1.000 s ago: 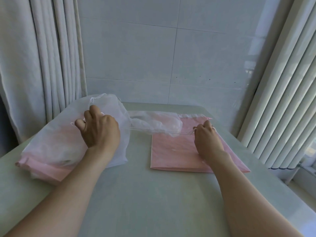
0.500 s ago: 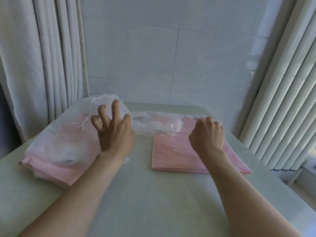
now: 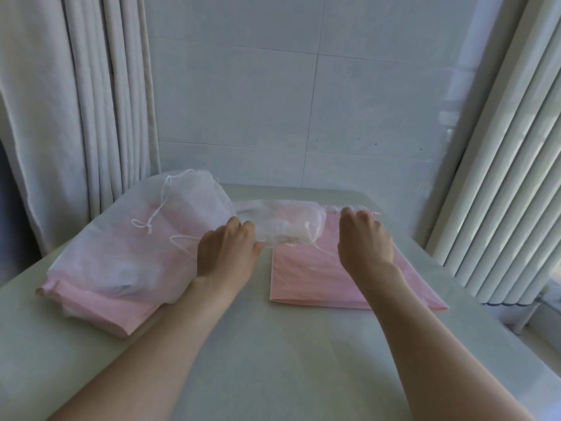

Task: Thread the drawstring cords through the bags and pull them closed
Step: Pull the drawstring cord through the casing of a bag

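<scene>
A small sheer white bag (image 3: 288, 227) lies across the far end of a flat pink bag stack (image 3: 315, 281). My left hand (image 3: 226, 256) pinches the small bag's left end between thumb and fingers. A thin drawstring cord (image 3: 317, 247) trails slack from the bag's mouth to my right hand (image 3: 364, 241), whose fingers are curled shut over it above the pink stack. At the left, a large stuffed white bag (image 3: 127, 253) rests on a folded pink pile (image 3: 100, 305), its white cord (image 3: 150, 223) tied in a bow on top.
The pale green table (image 3: 273, 360) runs toward me, its right edge near the vertical blinds (image 3: 501, 177). A white curtain (image 3: 91, 117) hangs at the left. A tiled wall (image 3: 303, 101) stands just behind the table's far edge.
My left hand left the large bag, moved right and closed on the small sheer bag's end. The cord, taut a second ago, now hangs slack as my right hand shifted.
</scene>
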The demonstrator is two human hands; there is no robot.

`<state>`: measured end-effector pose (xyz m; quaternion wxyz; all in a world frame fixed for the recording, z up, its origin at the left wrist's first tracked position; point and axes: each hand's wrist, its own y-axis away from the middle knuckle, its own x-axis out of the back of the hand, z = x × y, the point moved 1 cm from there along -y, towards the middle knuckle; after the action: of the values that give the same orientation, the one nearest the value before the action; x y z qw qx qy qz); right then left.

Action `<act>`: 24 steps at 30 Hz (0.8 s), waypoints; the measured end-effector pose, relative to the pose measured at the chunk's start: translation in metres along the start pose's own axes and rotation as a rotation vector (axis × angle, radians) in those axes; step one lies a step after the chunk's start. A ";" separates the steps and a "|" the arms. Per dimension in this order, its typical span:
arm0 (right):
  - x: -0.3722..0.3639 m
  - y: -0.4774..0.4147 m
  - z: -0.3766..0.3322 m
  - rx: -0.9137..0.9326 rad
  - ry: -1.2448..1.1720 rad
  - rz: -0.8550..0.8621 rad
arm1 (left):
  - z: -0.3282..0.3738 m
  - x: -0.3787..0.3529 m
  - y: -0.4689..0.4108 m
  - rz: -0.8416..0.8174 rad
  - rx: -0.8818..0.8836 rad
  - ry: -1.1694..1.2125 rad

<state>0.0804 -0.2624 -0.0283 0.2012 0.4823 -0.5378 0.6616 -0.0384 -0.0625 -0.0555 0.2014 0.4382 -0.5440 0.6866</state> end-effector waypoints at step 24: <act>-0.032 0.009 -0.037 0.117 -0.631 -0.232 | 0.002 -0.003 0.003 -0.037 -0.044 0.096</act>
<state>0.0725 -0.2243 -0.0581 0.0707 0.7318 -0.4764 0.4822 -0.0382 -0.0647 -0.0591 0.2493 0.4102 -0.5405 0.6909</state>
